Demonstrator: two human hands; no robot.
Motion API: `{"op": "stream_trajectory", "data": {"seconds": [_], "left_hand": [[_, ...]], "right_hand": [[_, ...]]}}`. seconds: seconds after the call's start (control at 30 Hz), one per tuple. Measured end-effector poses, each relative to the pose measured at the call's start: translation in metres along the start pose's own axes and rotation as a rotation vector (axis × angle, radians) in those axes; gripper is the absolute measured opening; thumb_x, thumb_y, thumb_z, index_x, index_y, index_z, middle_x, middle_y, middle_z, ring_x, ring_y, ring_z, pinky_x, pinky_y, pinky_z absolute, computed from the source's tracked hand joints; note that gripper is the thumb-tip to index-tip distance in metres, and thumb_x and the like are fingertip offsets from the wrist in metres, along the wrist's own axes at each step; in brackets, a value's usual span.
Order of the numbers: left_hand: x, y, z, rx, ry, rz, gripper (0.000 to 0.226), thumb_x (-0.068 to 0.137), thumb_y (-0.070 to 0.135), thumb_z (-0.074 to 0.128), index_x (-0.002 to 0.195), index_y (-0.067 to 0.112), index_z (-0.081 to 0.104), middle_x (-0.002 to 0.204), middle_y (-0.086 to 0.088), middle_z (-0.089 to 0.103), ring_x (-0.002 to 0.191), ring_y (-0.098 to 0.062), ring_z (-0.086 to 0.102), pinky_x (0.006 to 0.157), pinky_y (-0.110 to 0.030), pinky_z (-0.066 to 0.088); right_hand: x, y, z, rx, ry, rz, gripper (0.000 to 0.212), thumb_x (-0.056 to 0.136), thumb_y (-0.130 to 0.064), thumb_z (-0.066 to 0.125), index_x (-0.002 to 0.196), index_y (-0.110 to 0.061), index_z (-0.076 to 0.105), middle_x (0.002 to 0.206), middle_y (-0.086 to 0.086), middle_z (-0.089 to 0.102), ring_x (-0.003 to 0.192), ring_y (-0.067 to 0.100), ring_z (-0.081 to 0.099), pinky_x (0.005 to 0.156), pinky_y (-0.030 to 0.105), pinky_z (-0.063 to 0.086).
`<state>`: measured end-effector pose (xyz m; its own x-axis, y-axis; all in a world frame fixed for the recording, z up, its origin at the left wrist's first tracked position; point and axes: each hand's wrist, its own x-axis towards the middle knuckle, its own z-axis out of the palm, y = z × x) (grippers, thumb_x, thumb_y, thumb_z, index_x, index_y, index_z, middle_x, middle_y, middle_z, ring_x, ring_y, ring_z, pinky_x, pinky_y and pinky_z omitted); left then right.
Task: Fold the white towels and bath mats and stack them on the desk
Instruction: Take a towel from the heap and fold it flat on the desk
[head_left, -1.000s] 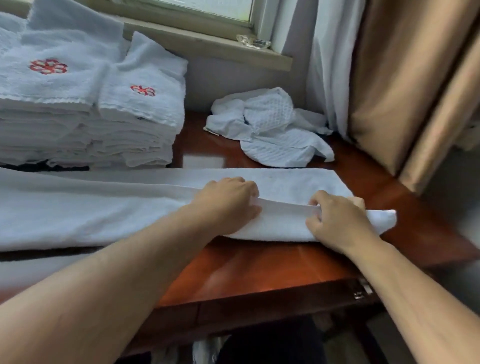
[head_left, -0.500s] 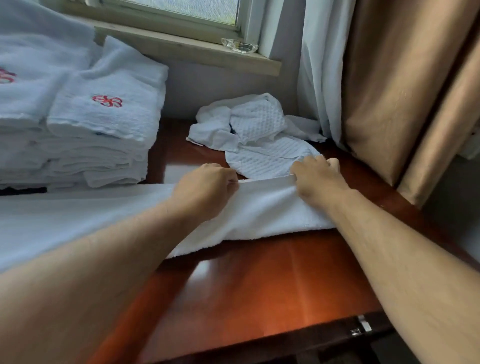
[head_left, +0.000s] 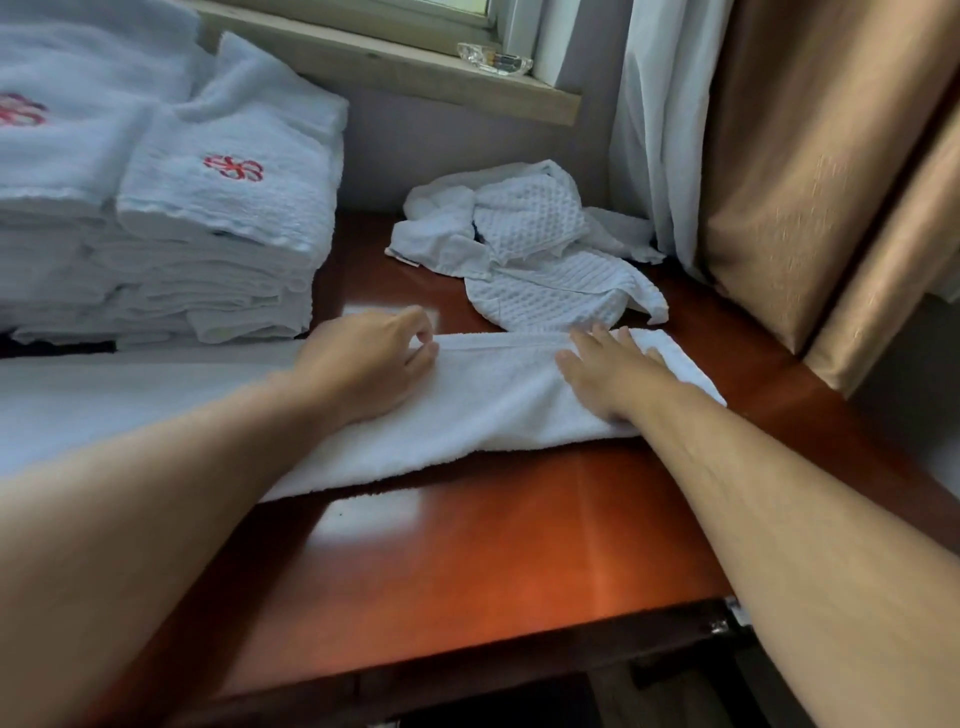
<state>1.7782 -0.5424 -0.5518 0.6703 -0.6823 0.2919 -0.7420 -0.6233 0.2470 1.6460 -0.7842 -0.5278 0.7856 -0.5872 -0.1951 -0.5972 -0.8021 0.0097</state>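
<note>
A long white towel (head_left: 488, 400) lies folded lengthwise across the reddish wooden desk (head_left: 467, 561). My left hand (head_left: 371, 361) rests on it near the far edge, its fingertips pinched on the towel's hem. My right hand (head_left: 610, 371) lies flat on the towel's right end, fingers spread and pressing down. At the back left stands a tall stack of folded white towels (head_left: 208, 228) with red embroidered logos. A crumpled white waffle-weave bath mat (head_left: 540, 260) lies at the back of the desk, just beyond the towel.
A window sill (head_left: 395, 67) with a small glass dish (head_left: 493, 57) runs behind the desk. A white sheer curtain (head_left: 660, 119) and a tan drape (head_left: 821, 171) hang at the right, close to the desk's right end. The desk's front edge (head_left: 519, 670) is near me.
Both hands carried the towel's near edge away from me and laid it over the far edge. My right hand went from gripping the edge to lying flat on the towel.
</note>
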Motion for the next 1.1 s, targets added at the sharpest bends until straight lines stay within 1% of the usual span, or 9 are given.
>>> {"op": "stream_trajectory", "data": {"seconds": [0.1,0.17,0.3,0.43,0.5,0.57,0.7,0.9,1.1], "left_hand": [[-0.006,-0.005,-0.005,-0.087,-0.023,-0.065,0.030,0.097,0.049,0.042,0.119,0.032,0.053,0.099,0.005,0.057,0.091,-0.020,0.053,0.075,-0.037,0.047],[-0.021,-0.020,-0.011,-0.143,-0.021,-0.068,0.032,0.096,0.044,0.049,0.124,0.030,0.053,0.108,0.004,0.057,0.101,-0.022,0.056,0.085,-0.038,0.048],[-0.077,-0.077,-0.036,-0.125,0.022,-0.127,0.037,0.094,0.042,0.057,0.129,0.033,0.053,0.127,0.002,0.058,0.116,-0.021,0.056,0.100,-0.041,0.045],[-0.130,-0.152,-0.078,0.014,0.103,-0.326,0.036,0.092,0.046,0.059,0.126,0.034,0.057,0.124,0.004,0.060,0.121,-0.022,0.052,0.104,-0.041,0.035],[-0.152,-0.183,-0.095,0.128,0.142,-0.428,0.036,0.093,0.049,0.057,0.126,0.033,0.058,0.124,0.003,0.059,0.122,-0.024,0.048,0.103,-0.044,0.031],[-0.169,-0.205,-0.104,0.210,0.183,-0.548,0.038,0.093,0.048,0.055,0.128,0.032,0.058,0.127,-0.001,0.057,0.123,-0.028,0.043,0.103,-0.045,0.030],[-0.181,-0.221,-0.103,0.171,0.254,-0.743,0.040,0.095,0.038,0.051,0.133,0.027,0.054,0.132,-0.011,0.050,0.124,-0.035,0.037,0.106,-0.047,0.028],[-0.185,-0.215,-0.106,0.076,0.234,-0.791,0.050,0.086,0.037,0.053,0.135,0.027,0.050,0.131,-0.013,0.050,0.122,-0.035,0.039,0.106,-0.046,0.030],[-0.194,-0.205,-0.112,0.101,0.121,-0.823,0.055,0.091,0.042,0.046,0.143,0.023,0.042,0.143,-0.013,0.042,0.131,-0.035,0.034,0.109,-0.047,0.028]], "right_hand": [[-0.013,-0.051,-0.013,0.059,0.196,-0.029,0.046,0.100,-0.028,0.036,0.141,-0.012,0.048,0.151,0.011,0.044,0.138,0.035,0.038,0.113,0.049,0.032],[-0.028,-0.090,-0.008,0.189,0.305,-0.169,0.042,0.098,-0.028,0.040,0.132,-0.012,0.058,0.140,0.012,0.053,0.128,0.033,0.047,0.107,0.045,0.039],[-0.062,-0.168,0.020,0.215,0.300,-0.394,0.041,0.099,-0.030,0.044,0.134,-0.017,0.060,0.137,0.009,0.057,0.125,0.032,0.049,0.103,0.041,0.039],[-0.079,-0.234,0.028,0.213,0.342,-0.574,0.033,0.096,-0.030,0.047,0.119,-0.015,0.066,0.124,0.010,0.063,0.116,0.034,0.052,0.097,0.041,0.043],[-0.085,-0.261,0.029,0.238,0.310,-0.670,0.033,0.098,-0.031,0.047,0.121,-0.016,0.066,0.127,0.009,0.062,0.120,0.033,0.050,0.101,0.040,0.041],[-0.091,-0.280,0.033,0.247,0.234,-0.729,0.040,0.099,-0.039,0.045,0.132,-0.021,0.061,0.138,0.010,0.057,0.129,0.031,0.046,0.109,0.039,0.035],[-0.093,-0.287,0.044,0.226,0.216,-0.737,0.054,0.099,-0.051,0.036,0.147,-0.029,0.046,0.153,0.007,0.043,0.139,0.027,0.035,0.115,0.039,0.026],[-0.097,-0.284,0.046,0.253,0.219,-0.751,0.051,0.100,-0.043,0.039,0.147,-0.028,0.046,0.152,0.000,0.044,0.139,0.021,0.034,0.116,0.035,0.027],[-0.101,-0.283,0.047,0.279,0.222,-0.743,0.047,0.099,-0.039,0.038,0.144,-0.030,0.048,0.148,-0.003,0.047,0.135,0.019,0.039,0.112,0.033,0.030]]}}
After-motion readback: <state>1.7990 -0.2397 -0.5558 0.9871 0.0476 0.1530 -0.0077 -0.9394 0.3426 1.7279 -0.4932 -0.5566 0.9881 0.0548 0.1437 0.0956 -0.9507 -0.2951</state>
